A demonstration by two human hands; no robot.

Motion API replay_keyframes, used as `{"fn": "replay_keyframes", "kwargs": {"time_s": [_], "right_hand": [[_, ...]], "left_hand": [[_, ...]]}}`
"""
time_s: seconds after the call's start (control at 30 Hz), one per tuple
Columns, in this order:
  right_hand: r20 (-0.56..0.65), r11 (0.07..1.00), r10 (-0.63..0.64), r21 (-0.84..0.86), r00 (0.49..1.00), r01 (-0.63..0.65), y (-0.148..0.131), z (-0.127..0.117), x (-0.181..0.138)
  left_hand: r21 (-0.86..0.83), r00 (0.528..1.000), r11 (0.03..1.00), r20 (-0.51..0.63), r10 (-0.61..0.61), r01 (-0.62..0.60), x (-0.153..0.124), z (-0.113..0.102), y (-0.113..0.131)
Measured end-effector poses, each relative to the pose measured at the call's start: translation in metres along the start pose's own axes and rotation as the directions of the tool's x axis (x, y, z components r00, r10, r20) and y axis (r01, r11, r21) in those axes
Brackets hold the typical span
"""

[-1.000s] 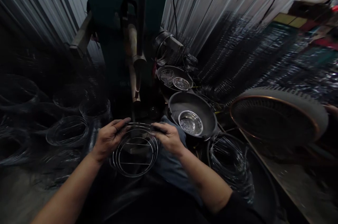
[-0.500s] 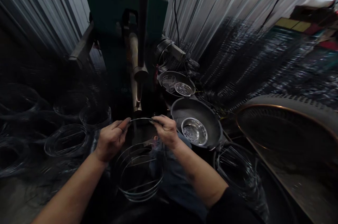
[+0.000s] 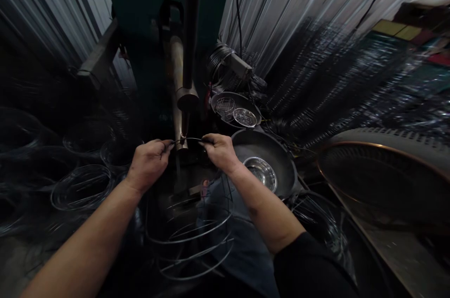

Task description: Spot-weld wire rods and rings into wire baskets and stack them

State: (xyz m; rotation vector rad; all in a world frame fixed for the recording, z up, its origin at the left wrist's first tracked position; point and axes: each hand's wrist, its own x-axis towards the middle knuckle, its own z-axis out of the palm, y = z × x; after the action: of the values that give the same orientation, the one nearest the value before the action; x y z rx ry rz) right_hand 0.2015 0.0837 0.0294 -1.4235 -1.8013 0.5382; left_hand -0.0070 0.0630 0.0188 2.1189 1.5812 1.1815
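My left hand (image 3: 149, 162) and my right hand (image 3: 221, 152) are both closed, pinching one thin curved wire between thumb and fingers. That wire looks like the far edge of a round wire frame (image 3: 197, 240), whose rings and cross wires hang below, over my lap. Between my hands the wire reaches the copper-coloured lower tip (image 3: 183, 145) of a dark green machine (image 3: 135, 12); whether they touch I cannot tell. Above the tip stands a thick metal cylinder (image 3: 187, 99) on the machine's arm.
To the right, a grey pan (image 3: 284, 160) holds a shiny metal bowl (image 3: 263, 171); a second pan (image 3: 218, 99) lies behind it. Several wire rings (image 3: 82, 185) are stacked at left. A large copper-edged round rim (image 3: 379, 143) stands at right, before piled wire goods (image 3: 326, 78).
Both hands have moved up and forward with the wire, up to the machine's lower tip. The rings of the frame have tilted and show more spread below.
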Motion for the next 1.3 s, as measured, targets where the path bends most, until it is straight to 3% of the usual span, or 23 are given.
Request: {"fn": "replay_keyframes", "kwargs": {"time_s": [0.73, 0.9, 1.0, 1.07, 1.17, 1.23, 1.3], "right_hand": [[-0.019, 1.0, 0.017, -0.023, 1.0, -0.018, 0.001, 0.003, 0.006], [-0.023, 0.999, 0.027, -0.044, 0.999, -0.028, 0.0, 0.003, 0.007], [-0.028, 0.999, 0.04, -0.036, 0.999, -0.041, -0.002, 0.002, 0.007], [-0.026, 0.998, 0.064, -0.007, 0.998, -0.065, -0.002, 0.002, 0.007], [-0.019, 0.994, 0.1, 0.047, 0.995, -0.099, 0.0, 0.003, 0.007], [-0.022, 0.992, 0.106, 0.069, 0.994, -0.105, 0.002, 0.005, 0.007], [-0.031, 0.991, 0.108, 0.083, 0.994, -0.105, 0.004, 0.007, 0.007]], "left_hand": [[0.062, 0.997, 0.996, 0.046, -0.061, 0.058, 0.011, -0.001, -0.001], [0.033, 0.995, 0.996, 0.056, -0.079, 0.078, 0.013, -0.002, 0.003], [-0.072, 0.985, 0.984, 0.067, -0.157, 0.161, 0.011, -0.003, 0.004], [-0.257, 0.949, 0.913, 0.079, -0.306, 0.316, 0.006, -0.005, 0.003], [-0.577, 0.827, 0.632, 0.151, -0.541, 0.518, -0.004, -0.007, 0.002], [-0.677, 0.772, 0.492, 0.183, -0.608, 0.548, -0.01, -0.008, 0.005], [-0.7, 0.752, 0.451, 0.188, -0.632, 0.554, -0.012, -0.009, 0.01]]}}
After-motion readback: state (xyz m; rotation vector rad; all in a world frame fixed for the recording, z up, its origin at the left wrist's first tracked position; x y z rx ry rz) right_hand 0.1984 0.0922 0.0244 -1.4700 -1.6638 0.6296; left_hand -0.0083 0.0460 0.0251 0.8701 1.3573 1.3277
